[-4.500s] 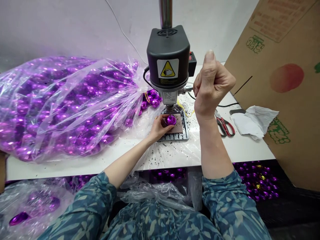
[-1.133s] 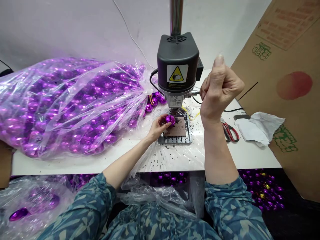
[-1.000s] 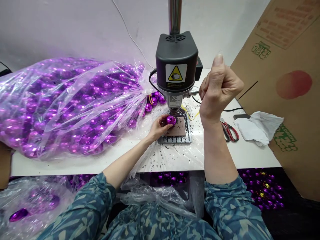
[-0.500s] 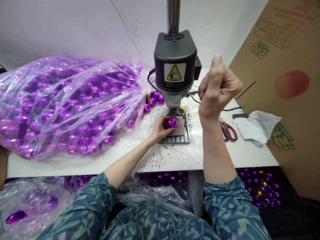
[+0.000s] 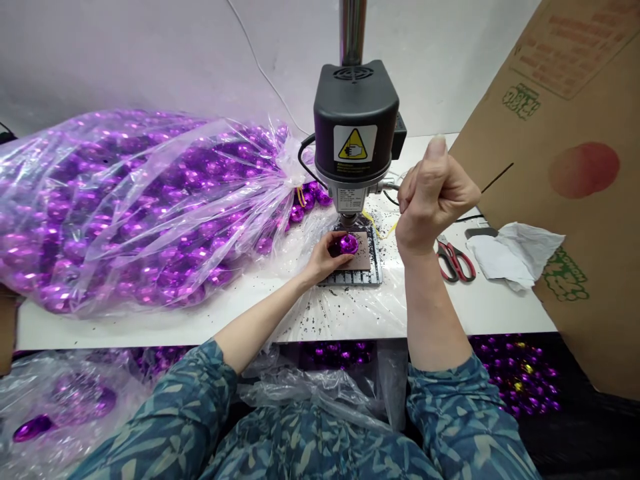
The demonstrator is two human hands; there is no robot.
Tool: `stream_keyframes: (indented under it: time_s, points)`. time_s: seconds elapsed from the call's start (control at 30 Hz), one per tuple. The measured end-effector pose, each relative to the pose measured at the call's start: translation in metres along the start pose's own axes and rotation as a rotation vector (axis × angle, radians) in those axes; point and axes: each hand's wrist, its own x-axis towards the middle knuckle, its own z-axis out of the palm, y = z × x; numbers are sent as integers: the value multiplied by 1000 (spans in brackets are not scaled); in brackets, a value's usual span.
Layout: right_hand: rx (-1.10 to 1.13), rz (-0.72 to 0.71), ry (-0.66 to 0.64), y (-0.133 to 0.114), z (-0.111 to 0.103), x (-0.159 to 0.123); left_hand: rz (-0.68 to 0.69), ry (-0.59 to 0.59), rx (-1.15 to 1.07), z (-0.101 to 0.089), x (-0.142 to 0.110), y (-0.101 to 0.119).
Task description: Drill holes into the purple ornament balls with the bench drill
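A shiny purple ball (image 5: 349, 244) rests on a brown square board (image 5: 361, 259) on the base of a small bench drill press (image 5: 356, 120). My left hand (image 5: 326, 257) pinches the ball between thumb and fingers from the left, right below the drill's chuck (image 5: 349, 219). Closed in a fist, my right hand (image 5: 434, 197) is at the right side of the machine, wrapped round the feed lever (image 5: 389, 187), whose grip is hidden by the fingers. The thumb points upward. The drill bit is too small to make out.
A large clear bag of purple balls (image 5: 150, 213) fills the table's left side. Red-handled scissors (image 5: 456, 261), crumpled white paper (image 5: 515, 253) and a big cardboard box (image 5: 570, 200) are on the right. Dark shavings lie around the metal base (image 5: 373, 277). More balls (image 5: 525, 377) sit below the table.
My right hand has come down a little with the lever. My left hand still holds the ball on the board. The whole view has shifted slightly.
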Motion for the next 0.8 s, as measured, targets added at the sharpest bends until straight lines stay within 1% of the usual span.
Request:
stream_keyframes:
  time_s: [0.1, 0.2, 0.4, 0.7, 0.8]
  points:
    - [-21, 2, 14, 1, -4, -8, 7, 2, -6, 1, -1, 1]
    - [-112, 10, 18, 3, -8, -13, 6, 6, 6, 1, -1, 1]
    - [-138, -49, 20, 10, -15, -21, -4, 30, 8, 2, -3, -1]
    - [-5, -176, 53, 26, -21, -30, -6, 50, -6, 4, -4, -2]
    - [31, -215, 34, 31, -24, -33, -2, 59, -10, 4, -4, -3]
